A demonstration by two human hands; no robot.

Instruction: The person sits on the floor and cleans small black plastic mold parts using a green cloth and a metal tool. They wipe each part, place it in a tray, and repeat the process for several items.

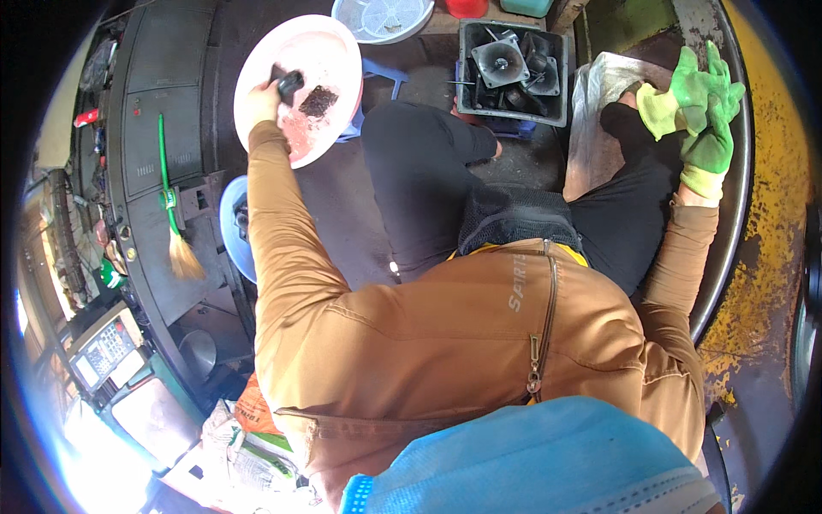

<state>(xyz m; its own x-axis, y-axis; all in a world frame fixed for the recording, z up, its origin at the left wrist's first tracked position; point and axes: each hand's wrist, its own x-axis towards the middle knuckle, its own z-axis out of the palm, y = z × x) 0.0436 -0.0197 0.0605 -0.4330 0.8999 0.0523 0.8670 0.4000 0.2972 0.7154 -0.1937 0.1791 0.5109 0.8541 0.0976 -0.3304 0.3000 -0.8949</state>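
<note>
At the upper left my left hand is closed around a small black rounded piece, whose exact kind I cannot make out. It is over a pale pink basin. A dark, rough-looking patch sits in the basin beside that piece. On the right, my right hand wears a green-coated glove with a yellow cuff. A second green and yellow glove is bunched against its fingers, seemingly gripped by them. The fingers partly hide behind this loose glove.
A grey crate of black horn-shaped parts stands ahead, beside a white basket. A blue basin is below my left arm. Left are a dark cabinet and a green-handled broom. A yellow rusty surface borders the right.
</note>
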